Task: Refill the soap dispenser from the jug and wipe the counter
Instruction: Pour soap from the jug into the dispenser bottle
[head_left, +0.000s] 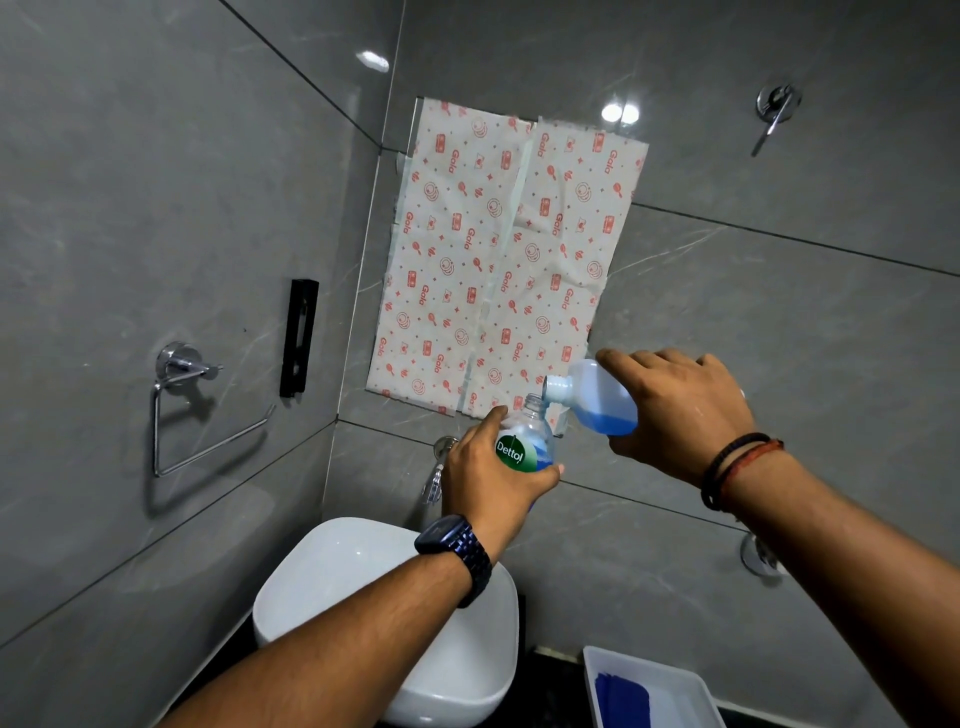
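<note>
My left hand (491, 475) grips a clear soap dispenser bottle (527, 441) with a green Dettol label, held upright in the air with its neck open and blue liquid inside. My right hand (675, 410) grips a translucent white jug (597, 397), tilted so that its mouth sits just over the bottle's neck. Blue liquid pools in the lower side of the jug. Both are held above the white basin (363, 587), in front of the grey wall.
A chrome tap (436, 475) juts from the wall behind my left hand. A white tray (670, 686) with a blue cloth (622, 701) sits on the dark counter (550, 662) at the lower right. A towel ring (179, 410) hangs on the left wall. Patterned paper (498, 260) covers the wall ahead.
</note>
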